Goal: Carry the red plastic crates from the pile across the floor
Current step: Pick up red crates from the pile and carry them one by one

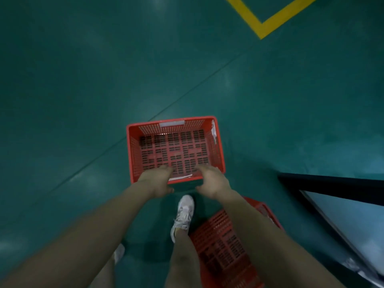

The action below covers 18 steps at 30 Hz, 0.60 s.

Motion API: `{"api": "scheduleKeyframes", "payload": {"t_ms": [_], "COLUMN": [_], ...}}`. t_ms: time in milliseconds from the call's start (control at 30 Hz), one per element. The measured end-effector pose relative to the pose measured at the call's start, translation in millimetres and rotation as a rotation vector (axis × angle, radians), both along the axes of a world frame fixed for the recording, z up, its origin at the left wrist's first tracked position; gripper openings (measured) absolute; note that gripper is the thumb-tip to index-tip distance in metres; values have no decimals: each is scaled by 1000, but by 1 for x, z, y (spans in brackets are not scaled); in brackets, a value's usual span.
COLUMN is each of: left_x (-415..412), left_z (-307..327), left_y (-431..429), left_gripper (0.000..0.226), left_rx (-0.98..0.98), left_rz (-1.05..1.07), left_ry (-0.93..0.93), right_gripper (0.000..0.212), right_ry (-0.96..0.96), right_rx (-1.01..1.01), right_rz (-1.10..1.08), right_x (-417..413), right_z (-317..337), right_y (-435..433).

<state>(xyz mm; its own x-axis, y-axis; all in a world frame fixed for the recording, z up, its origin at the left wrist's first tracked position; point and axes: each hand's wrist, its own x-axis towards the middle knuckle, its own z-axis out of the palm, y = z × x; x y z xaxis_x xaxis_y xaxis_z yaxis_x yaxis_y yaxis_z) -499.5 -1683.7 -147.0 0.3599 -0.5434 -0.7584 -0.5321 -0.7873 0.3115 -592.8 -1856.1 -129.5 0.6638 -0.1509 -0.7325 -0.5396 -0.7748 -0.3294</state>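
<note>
Hands held the near wall of a red crate (134, 154), one on each side of its middle. The left hand (156, 181) had its fingers curled over the rim into the inside, with the thumb against the outer face. The right hand (212, 182) gripped the same wall in the same way, just beside the left, and a short stretch of rim showed between them. Motion blur softened both, so single fingers could not be made out.

The crate sat level, open side up, straight ahead of the person over the green floor (83, 80). Whether it was raised or resting on the floor could not be told. Its slotted bottom and perforated walls were bare apart from a white slip of paper (180, 177) lying against the near wall and a pale scrap (214, 129) at the far right corner.

A second red crate (220, 246) lay on the floor near the person's right leg, partly hidden by the right forearm. A white shoe (184, 215) stood just beside it, between the two crates. A thin seam (145, 125) crossed the floor diagonally, a yellow line (270, 19) made a corner at the far right, and a dark-framed pale panel (332, 185) reached in from the right edge.
</note>
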Motion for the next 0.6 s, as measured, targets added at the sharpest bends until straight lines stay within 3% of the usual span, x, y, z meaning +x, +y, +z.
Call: {"api": "scheduleKeyframes", "payload": {"t_ms": [300,600], "left_x": [-11,-33], "left_z": [-201,-308], "left_y": [-7,4], "left_gripper": [70,70], "left_rx": [45,14], "left_rz": [47,36], "left_ry": [93,110], "right_gripper": [66,70], "right_ry": [39,131], "right_rx": [55,29], "right_rz": [116,318], "right_x": [1,3], "right_z": [-221,-317], "right_y": [-6,-1]}}
